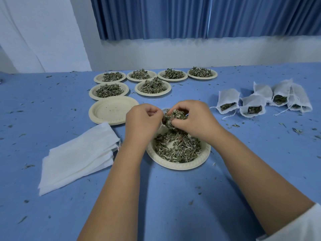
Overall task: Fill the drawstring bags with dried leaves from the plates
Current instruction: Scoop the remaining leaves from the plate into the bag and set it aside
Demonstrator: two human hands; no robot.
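Pinching a gauzy bag's (162, 119) rim, left hand (142, 119), right hand (192, 117) grip clutching crumbly leaves (173, 115), round plate (205, 153) below.

1. Soft, even, cool light; no glare.
2. Only faint shadows under the forearms on the blue table (173, 206).
3. Wide-angle bending curves the table's far edge and the curtain (191, 18).
4. Slight softness overall, most at the corners.

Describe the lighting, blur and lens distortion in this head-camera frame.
Head view: soft, even light, only faint shadows under the near plate and no glare; wide-angle stretch enlarges the forearms toward the bottom edge; the far wall and curtain look smeared, while the hands and leaves stay fairly sharp.
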